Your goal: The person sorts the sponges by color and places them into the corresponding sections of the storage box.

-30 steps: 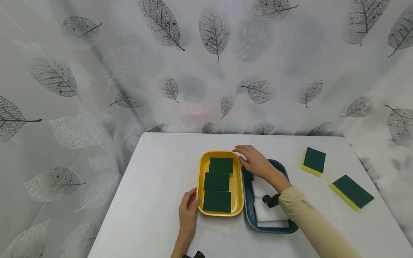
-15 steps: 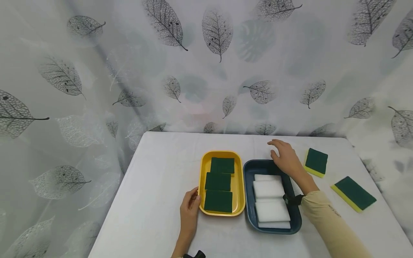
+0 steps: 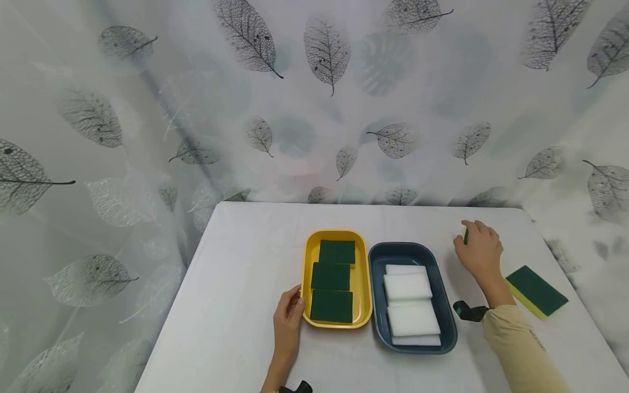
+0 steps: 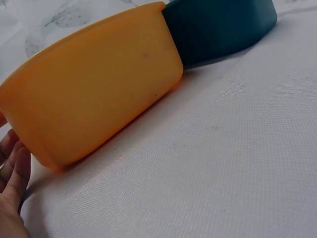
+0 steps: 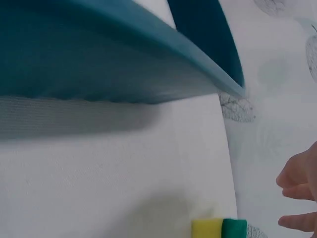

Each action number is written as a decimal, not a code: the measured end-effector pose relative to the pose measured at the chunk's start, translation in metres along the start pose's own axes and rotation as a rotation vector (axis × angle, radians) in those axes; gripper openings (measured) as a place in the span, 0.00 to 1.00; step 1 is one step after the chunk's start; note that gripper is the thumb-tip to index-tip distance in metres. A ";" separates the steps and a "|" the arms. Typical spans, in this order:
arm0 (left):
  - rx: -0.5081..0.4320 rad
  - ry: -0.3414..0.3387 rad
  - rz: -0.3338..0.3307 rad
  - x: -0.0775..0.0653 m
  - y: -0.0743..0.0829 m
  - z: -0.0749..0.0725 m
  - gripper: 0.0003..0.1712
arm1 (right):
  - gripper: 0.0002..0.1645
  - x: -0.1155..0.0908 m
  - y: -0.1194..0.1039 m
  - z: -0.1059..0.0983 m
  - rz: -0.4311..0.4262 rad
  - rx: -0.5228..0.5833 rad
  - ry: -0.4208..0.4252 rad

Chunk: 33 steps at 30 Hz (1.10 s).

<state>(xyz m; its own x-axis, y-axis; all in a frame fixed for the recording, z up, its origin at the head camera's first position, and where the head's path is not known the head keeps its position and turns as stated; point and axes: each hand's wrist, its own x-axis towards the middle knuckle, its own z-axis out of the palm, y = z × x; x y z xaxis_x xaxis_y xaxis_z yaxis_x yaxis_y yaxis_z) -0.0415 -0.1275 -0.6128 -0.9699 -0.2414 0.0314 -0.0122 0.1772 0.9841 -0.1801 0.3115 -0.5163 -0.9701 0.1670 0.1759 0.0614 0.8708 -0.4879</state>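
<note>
My left hand point(image 3: 288, 322) rests with its fingertips against the left side of the yellow tray point(image 3: 365, 311), low near its front corner. Three scouring sponges with green tops, one of them this front sponge point(image 3: 331, 306), lie inside it in a column. At the back right, my right hand point(image 3: 480, 252) hovers over another scouring sponge point(image 5: 210, 228), hiding nearly all of it in the head view. In the right wrist view the fingers are spread a little and stand apart from that green-and-yellow sponge.
A dark blue tray point(image 3: 448, 333) with several white sponges point(image 3: 414, 319) stands right of the yellow tray. Another scouring sponge point(image 3: 536, 291) lies near the right edge of the white table point(image 3: 236, 284). A leaf-patterned curtain point(image 3: 295, 136) hangs behind.
My right hand has moved right, from the yellow tray's back rim across the blue tray to the sponge at the back right. My left hand has stayed at the yellow tray.
</note>
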 end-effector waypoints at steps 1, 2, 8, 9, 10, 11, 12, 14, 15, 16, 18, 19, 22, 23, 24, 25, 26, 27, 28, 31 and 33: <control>0.004 -0.002 0.001 0.001 0.000 0.000 0.18 | 0.29 0.000 0.004 -0.002 0.017 0.003 -0.016; 0.008 -0.003 0.002 0.001 0.000 0.001 0.18 | 0.30 0.000 0.007 -0.004 0.030 0.002 -0.033; 0.008 0.003 -0.001 0.002 0.000 0.001 0.17 | 0.36 -0.001 0.026 -0.008 0.102 -0.017 -0.203; 0.005 0.002 -0.002 0.002 0.001 0.001 0.17 | 0.37 -0.002 0.028 -0.008 0.115 -0.022 -0.231; 0.007 0.000 0.000 0.002 0.001 0.002 0.17 | 0.38 -0.003 0.030 -0.008 0.129 -0.027 -0.256; 0.008 -0.001 -0.001 0.002 0.002 0.002 0.17 | 0.39 -0.004 0.032 -0.008 0.138 -0.034 -0.274; 0.013 0.000 0.002 0.002 0.002 0.002 0.17 | 0.39 -0.005 0.033 -0.008 0.144 -0.044 -0.288; 0.020 0.008 0.001 0.001 0.003 0.001 0.17 | 0.40 -0.007 0.035 -0.007 0.145 -0.066 -0.302; 0.021 0.013 0.002 0.001 0.003 0.001 0.17 | 0.39 -0.008 0.036 -0.007 0.141 -0.080 -0.303; 0.021 0.017 0.000 0.000 0.003 0.000 0.17 | 0.39 -0.008 0.036 -0.006 0.134 -0.094 -0.299; 0.017 0.022 -0.005 0.000 0.004 -0.001 0.17 | 0.38 -0.008 0.035 -0.006 0.124 -0.122 -0.290; 0.016 0.022 -0.006 -0.001 0.004 -0.001 0.17 | 0.37 -0.009 0.035 -0.006 0.120 -0.134 -0.286; 0.012 0.022 -0.012 -0.002 0.004 -0.001 0.17 | 0.37 -0.008 0.035 -0.007 0.122 -0.159 -0.290; 0.011 0.022 -0.014 -0.002 0.004 -0.001 0.17 | 0.36 -0.008 0.034 -0.007 0.126 -0.164 -0.294; 0.010 0.022 -0.015 -0.002 0.004 -0.001 0.17 | 0.36 -0.007 0.034 -0.008 0.132 -0.167 -0.297; 0.007 0.022 -0.014 -0.002 0.004 -0.001 0.16 | 0.36 -0.006 0.034 -0.008 0.139 -0.170 -0.302; 0.003 0.022 -0.018 -0.002 0.004 -0.001 0.16 | 0.37 -0.004 0.034 -0.009 0.145 -0.172 -0.306; 0.003 0.022 -0.017 -0.002 0.004 -0.001 0.16 | 0.37 -0.003 0.034 -0.009 0.151 -0.174 -0.308; 0.005 0.020 -0.017 -0.001 0.003 0.000 0.16 | 0.37 -0.002 0.034 -0.009 0.157 -0.174 -0.309; 0.011 0.019 -0.020 0.000 0.004 -0.001 0.16 | 0.37 0.001 0.035 -0.009 0.170 -0.166 -0.318; 0.008 0.019 -0.025 0.000 0.004 -0.001 0.16 | 0.37 0.002 0.036 -0.006 0.170 -0.163 -0.329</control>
<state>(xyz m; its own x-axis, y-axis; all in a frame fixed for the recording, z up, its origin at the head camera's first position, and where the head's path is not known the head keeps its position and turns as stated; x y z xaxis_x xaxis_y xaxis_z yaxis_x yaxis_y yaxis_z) -0.0409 -0.1276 -0.6084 -0.9646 -0.2636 0.0106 -0.0379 0.1783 0.9832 -0.1781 0.3461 -0.5282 -0.9645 0.1816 -0.1916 0.2387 0.9097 -0.3398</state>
